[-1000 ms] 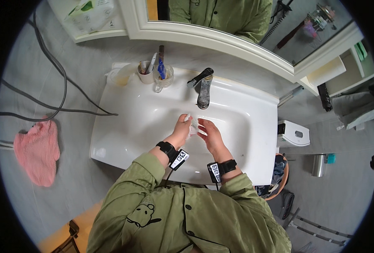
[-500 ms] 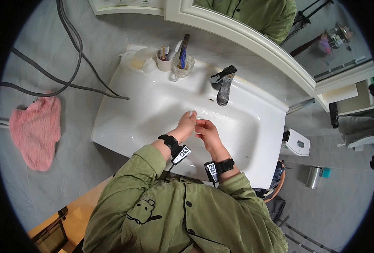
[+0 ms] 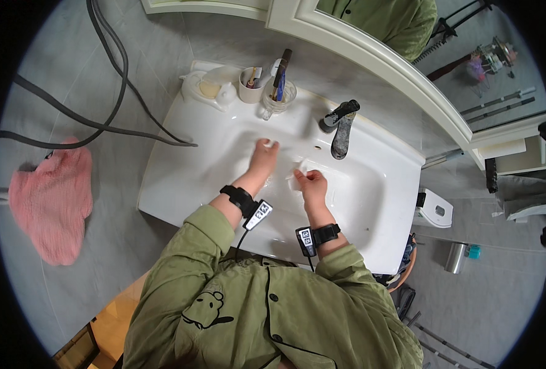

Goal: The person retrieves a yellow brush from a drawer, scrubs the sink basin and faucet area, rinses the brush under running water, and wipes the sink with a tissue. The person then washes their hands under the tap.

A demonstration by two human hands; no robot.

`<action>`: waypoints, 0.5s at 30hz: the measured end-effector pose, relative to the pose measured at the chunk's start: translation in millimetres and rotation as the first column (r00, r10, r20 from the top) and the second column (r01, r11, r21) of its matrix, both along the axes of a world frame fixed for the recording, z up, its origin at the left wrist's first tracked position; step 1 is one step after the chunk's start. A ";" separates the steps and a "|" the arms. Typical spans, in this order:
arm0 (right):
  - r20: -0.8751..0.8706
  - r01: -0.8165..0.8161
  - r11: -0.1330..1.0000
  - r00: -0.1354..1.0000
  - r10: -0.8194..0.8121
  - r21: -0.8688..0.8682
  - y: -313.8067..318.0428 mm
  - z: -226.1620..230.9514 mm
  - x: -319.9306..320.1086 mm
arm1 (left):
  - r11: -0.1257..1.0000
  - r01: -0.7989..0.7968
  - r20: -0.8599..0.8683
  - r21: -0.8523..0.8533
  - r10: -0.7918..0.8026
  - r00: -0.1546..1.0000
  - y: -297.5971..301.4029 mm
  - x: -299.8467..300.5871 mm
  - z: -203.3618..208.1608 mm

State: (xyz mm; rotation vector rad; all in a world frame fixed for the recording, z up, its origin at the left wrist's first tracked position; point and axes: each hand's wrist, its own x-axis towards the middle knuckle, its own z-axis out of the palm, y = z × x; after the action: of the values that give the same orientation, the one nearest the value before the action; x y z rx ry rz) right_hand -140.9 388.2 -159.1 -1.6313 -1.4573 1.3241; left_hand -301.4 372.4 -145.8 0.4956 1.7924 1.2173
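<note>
Over the white washbasin [image 3: 162, 184], my left hand [image 3: 263, 161] has its fingers curled at the left of the bowl. Something small and pale may be between its fingertips, too small to make out. To its right, my right hand [image 3: 313, 186] pinches a thin, whitish, see-through piece [image 3: 298, 174] between thumb and fingers. The two hands are apart. Behind them stands the black and grey faucet [image 3: 341, 134]. Dark straps with small marked tags circle both wrists.
On the basin's back left are a white pump bottle [image 3: 210, 90], a pale cup [image 3: 251, 85] with brushes and a clear cup [image 3: 280, 97] with brushes. A mirror cabinet [image 3: 371, 37] overhangs the back. A pink towel [image 3: 54, 206] and dark hoses [image 3: 70, 114] hang at left.
My hands, close together before, have parted. The left hand has moved up and left; the right has moved slightly right, with the whitish piece now showing in its pinch.
</note>
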 end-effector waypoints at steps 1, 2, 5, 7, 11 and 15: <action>0.134 -0.001 0.992 0.991 -0.016 0.126 4.9 0.0 0.3 | 0.995 -0.085 -0.033 0.056 0.086 0.996 8.5 -16.1 -3.9; 0.260 -0.014 0.962 0.964 -0.059 0.272 10.7 0.5 -1.4 | 0.983 -0.103 -0.233 0.151 0.137 0.963 17.0 -28.2 -7.5; 0.107 0.127 0.901 0.977 -0.186 0.414 31.4 4.6 -15.1 | 0.934 -0.112 -0.336 0.340 0.232 0.913 41.5 -48.0 -13.6; 0.260 0.052 0.860 0.942 -0.211 0.508 52.1 8.1 -30.9 | 0.954 -0.064 -0.291 0.294 0.153 0.945 56.5 -57.4 -13.5; 0.586 -0.310 0.784 0.806 -0.084 0.538 82.9 7.1 -73.4 | 0.972 -0.062 -0.362 0.227 0.143 0.921 70.7 -61.8 -11.2; 0.714 -0.491 0.587 0.662 -0.229 0.643 86.0 3.3 -98.7 | 0.956 -0.050 -0.025 0.288 0.059 0.998 81.6 -68.6 -8.9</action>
State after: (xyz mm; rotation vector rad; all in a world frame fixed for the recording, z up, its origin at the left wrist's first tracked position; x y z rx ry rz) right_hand -239.6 474.2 -155.7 -1.3988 -2.2479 -0.1976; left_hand -370.1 454.0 -154.7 0.6380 1.6733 1.5271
